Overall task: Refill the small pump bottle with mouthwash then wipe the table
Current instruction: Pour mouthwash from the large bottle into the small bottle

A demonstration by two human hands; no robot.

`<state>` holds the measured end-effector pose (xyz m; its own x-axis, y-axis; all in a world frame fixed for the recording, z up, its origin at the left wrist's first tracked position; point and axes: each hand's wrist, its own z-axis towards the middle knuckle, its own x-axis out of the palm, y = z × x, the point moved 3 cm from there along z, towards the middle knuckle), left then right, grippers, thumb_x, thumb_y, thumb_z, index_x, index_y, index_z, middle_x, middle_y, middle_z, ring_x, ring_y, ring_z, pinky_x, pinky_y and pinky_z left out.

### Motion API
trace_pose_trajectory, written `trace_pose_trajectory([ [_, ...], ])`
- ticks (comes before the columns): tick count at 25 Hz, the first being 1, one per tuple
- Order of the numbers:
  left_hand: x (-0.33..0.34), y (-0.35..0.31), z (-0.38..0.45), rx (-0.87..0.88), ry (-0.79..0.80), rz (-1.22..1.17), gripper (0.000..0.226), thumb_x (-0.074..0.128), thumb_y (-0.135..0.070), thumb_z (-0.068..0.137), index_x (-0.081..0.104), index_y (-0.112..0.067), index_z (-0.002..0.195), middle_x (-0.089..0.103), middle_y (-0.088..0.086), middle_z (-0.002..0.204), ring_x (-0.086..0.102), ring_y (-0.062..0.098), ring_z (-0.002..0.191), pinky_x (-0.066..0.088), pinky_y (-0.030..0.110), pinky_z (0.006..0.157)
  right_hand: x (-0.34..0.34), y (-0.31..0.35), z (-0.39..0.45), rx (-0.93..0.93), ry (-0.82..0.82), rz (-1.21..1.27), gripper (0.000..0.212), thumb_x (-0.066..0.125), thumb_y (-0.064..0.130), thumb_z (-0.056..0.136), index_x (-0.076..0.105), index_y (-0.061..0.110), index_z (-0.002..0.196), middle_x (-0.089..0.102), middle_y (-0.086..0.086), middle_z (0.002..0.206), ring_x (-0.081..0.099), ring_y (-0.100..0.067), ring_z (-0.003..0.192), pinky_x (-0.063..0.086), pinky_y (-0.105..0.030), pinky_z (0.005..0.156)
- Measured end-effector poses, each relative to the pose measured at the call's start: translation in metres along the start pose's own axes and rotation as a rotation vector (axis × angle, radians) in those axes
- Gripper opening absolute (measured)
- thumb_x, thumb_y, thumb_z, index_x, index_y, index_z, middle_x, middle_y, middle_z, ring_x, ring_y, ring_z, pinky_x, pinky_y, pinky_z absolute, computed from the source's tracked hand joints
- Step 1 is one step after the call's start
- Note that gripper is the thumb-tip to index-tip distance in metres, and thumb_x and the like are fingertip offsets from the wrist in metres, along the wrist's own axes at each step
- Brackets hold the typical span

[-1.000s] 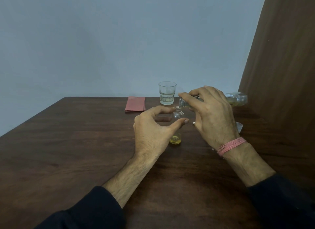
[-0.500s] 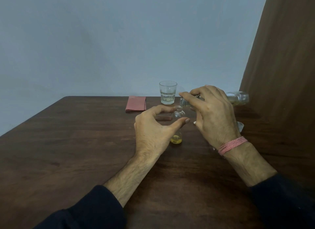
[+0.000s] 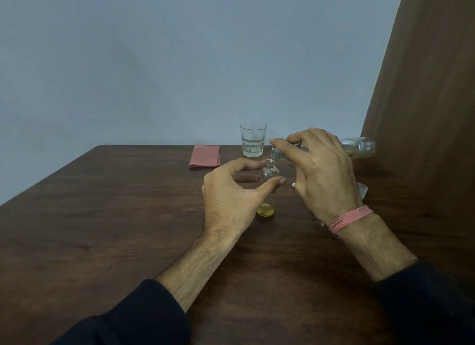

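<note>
A small clear bottle (image 3: 269, 173) stands upright on the dark wooden table (image 3: 108, 216), uncapped, with a little yellow liquid at its bottom. My left hand (image 3: 231, 195) curls around it, thumb and fingers on its sides. My right hand (image 3: 321, 170) holds a larger clear mouthwash bottle (image 3: 359, 146) tipped nearly level, its open neck just above the small bottle's mouth. A folded pink cloth (image 3: 205, 155) lies at the table's far edge.
A drinking glass (image 3: 253, 139) with some clear liquid stands behind the small bottle. A small whitish object (image 3: 362, 189) lies on the table behind my right wrist, mostly hidden. A brown panel (image 3: 424, 113) rises at the right.
Both hands and the two bottles hold nearly the same pose across the frames. The yellow level in the small bottle looks about the same.
</note>
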<state>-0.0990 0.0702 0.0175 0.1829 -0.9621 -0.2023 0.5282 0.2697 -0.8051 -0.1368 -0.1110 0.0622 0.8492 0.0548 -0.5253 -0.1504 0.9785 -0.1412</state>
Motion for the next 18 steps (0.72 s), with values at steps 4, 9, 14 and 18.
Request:
trace_pose_trajectory([
  [4, 0.0005, 0.0008, -0.0003, -0.007, 0.002, -0.031, 0.047, 0.107, -0.060, 0.069, 0.090, -0.036, 0.106, 0.087, -0.019, 0.100, 0.083, -0.002, 0.095, 0.071, 0.040, 0.092, -0.0007, 0.0007, 0.0004, 0.006, -0.007, 0.006, 0.069, 0.083, -0.014, 0.076, 0.073, 0.016, 0.137, 0.071, -0.010, 0.117, 0.065, -0.035, 0.111, 0.051, -0.050, 0.103],
  [9, 0.0014, 0.0002, 0.0005, -0.005, -0.005, -0.016, 0.048, 0.106, -0.061, 0.069, 0.090, -0.036, 0.106, 0.087, -0.019, 0.097, 0.083, -0.003, 0.094, 0.071, 0.039, 0.091, -0.0011, 0.0001, 0.0003, 0.003, -0.006, -0.002, 0.069, 0.084, -0.013, 0.076, 0.073, 0.016, 0.138, 0.071, -0.010, 0.117, 0.065, -0.036, 0.112, 0.049, -0.051, 0.108],
  [14, 0.0005, 0.0012, 0.0003, 0.002, 0.002, -0.001, 0.049, 0.105, -0.063, 0.068, 0.090, -0.037, 0.106, 0.086, -0.020, 0.096, 0.082, -0.005, 0.096, 0.071, 0.038, 0.093, -0.0002, 0.0006, 0.0002, 0.001, 0.001, -0.003, 0.069, 0.084, -0.011, 0.078, 0.072, 0.016, 0.139, 0.071, -0.009, 0.117, 0.065, -0.035, 0.112, 0.047, -0.051, 0.112],
  [18, -0.0001, 0.0013, -0.0002, 0.003, -0.003, -0.007, 0.048, 0.105, -0.065, 0.068, 0.090, -0.038, 0.105, 0.085, -0.021, 0.092, 0.081, -0.008, 0.090, 0.071, 0.037, 0.091, -0.0006, 0.0010, 0.0005, 0.004, 0.000, -0.008, 0.071, 0.084, -0.012, 0.076, 0.072, 0.016, 0.139, 0.071, -0.009, 0.117, 0.065, -0.035, 0.112, 0.048, -0.051, 0.111],
])
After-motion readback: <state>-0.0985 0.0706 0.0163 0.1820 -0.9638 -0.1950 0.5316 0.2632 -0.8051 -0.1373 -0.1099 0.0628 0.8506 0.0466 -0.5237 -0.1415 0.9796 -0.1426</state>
